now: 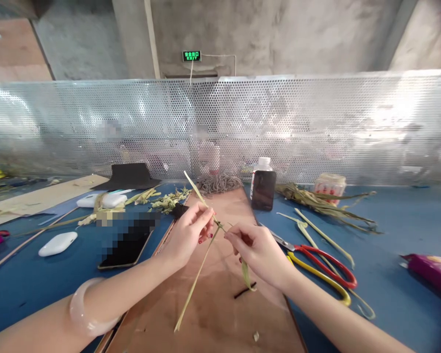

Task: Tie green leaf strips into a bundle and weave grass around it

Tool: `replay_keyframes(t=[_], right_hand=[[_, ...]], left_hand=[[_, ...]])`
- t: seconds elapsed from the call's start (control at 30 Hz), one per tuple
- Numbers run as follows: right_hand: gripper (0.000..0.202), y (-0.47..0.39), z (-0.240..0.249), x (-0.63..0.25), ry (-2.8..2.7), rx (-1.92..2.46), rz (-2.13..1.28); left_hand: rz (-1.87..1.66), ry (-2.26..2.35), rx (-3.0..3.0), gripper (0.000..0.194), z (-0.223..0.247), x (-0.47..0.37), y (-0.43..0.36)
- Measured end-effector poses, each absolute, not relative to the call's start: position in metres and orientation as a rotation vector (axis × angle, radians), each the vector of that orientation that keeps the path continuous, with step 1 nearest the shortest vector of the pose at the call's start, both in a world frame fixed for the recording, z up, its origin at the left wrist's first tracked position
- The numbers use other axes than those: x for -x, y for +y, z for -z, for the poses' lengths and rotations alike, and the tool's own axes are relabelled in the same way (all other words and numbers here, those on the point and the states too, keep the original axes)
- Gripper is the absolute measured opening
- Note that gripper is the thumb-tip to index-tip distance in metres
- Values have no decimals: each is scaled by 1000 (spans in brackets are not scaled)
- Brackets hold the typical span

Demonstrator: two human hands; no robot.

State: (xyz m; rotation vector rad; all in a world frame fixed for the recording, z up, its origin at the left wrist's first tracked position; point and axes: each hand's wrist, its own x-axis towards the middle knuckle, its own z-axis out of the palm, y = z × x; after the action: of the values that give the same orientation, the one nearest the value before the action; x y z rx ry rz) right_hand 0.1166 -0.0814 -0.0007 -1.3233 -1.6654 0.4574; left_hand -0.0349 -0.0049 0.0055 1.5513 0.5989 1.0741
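Observation:
Over a brown board (206, 323) my two hands work close together on thin green plant strips. My left hand (194, 228) pinches a long pale-green strip (193, 287); one end points up and away, another hangs down toward the board. A small dark knot or crossing sits between the hands. My right hand (255, 247) is closed in a pinch just right of it, with a strip end hanging below its fingers. A short dark stick (245, 290) lies on the board under that hand. The fingertips partly hide what they grip.
Scissors (327, 272) with red and yellow handles lie right of my right hand, near loose strips and a dried leaf bundle (327, 203). A bottle (263, 189) and jar stand behind. Leftward are a phone (127, 247) and white earphone case (58, 243). A perforated metal screen (297, 122) closes the back.

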Motion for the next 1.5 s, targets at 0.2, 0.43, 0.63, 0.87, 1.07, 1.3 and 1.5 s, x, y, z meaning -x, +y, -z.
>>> replay_keyframes(t=[0.2, 0.43, 0.63, 0.87, 1.07, 1.3, 1.5], right_hand=[[19, -82, 3, -117, -1636, 1291, -428], [20, -85, 0, -114, -1756, 1211, -374], [20, -86, 0, -113, -1782, 1166, -276], [19, -87, 1, -115, -1793, 1193, -296], [19, -87, 0, -115, -1794, 1206, -302], [19, -87, 0, -115, -1801, 1187, -272], [20, -87, -1, -115, -1816, 1201, -249]], left_hand=[[-1024, 592, -1623, 22, -5, 34, -6], [-1088, 642, -1599, 21, -2, 34, -7], [-1112, 626, -1544, 19, -2, 34, -8], [-1131, 611, -1509, 18, -3, 34, -7], [-1141, 598, -1492, 19, -4, 34, -7], [-1167, 597, -1458, 21, -3, 34, -7], [-1186, 615, -1425, 21, -2, 33, -8]])
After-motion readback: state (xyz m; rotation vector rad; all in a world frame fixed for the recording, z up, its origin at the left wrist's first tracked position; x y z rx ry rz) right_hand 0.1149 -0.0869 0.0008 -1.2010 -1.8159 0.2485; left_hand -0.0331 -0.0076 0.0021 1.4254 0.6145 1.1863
